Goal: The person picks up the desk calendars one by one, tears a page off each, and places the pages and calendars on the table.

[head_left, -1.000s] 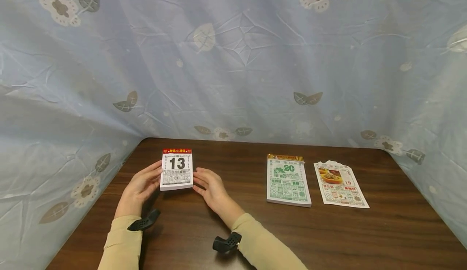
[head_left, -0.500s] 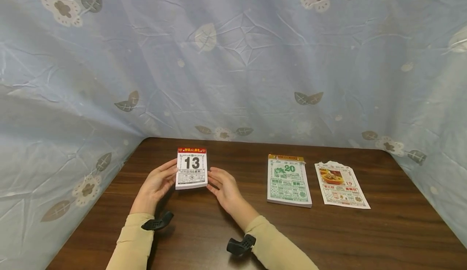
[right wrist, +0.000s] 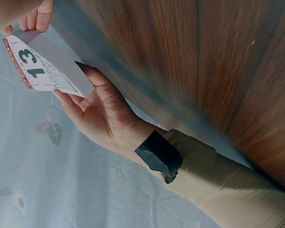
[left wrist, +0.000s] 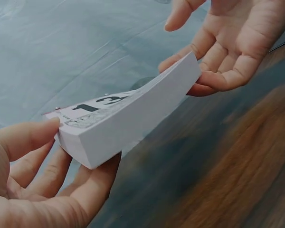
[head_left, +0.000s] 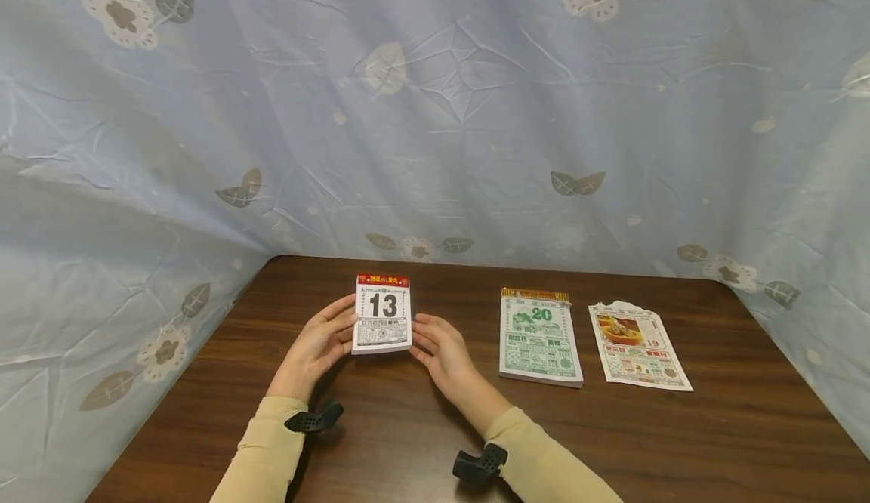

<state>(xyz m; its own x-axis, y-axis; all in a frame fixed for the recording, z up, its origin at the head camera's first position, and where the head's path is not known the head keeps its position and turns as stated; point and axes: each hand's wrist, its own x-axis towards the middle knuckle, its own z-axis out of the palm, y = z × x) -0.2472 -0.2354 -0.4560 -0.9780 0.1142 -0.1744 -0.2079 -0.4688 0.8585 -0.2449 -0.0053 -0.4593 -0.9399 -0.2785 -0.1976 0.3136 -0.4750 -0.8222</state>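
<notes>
holding a thick pad (head_left: 383, 314) showing a big black 13, between both hands, lifted clear of the table (head_left: 408, 427) over its back left part. gripping the pad's left edge with the left hand (head_left: 316, 348), thumb lying on the printed face and fingers curling underneath, as seen from the left wrist. cradling the pad's right edge with the right hand (head_left: 442, 348), fingers bent loosely under and against the edge, thumb raised off the paper. tilting the pad so the red top strip is sitting higher than the bottom edge.

lying flat to the right of the pad, well apart from it: a second pad (head_left: 540, 335) printed in green with a 20. lying just right of that second pad, near it but not touching: a loose sheet (head_left: 639, 348) with a torn top edge, a food picture and red print.

wearing beige sleeves (head_left: 261, 450) on both arms, with a black camera mount (head_left: 313, 420) strapped at the left wrist and another (head_left: 479, 465) at the right, both closer to the viewer than the pad. hanging behind and to the left of the pad: a pale blue cloth (head_left: 435, 110) with flower and leaf prints, creased, reaching down to the table's far edge.
</notes>
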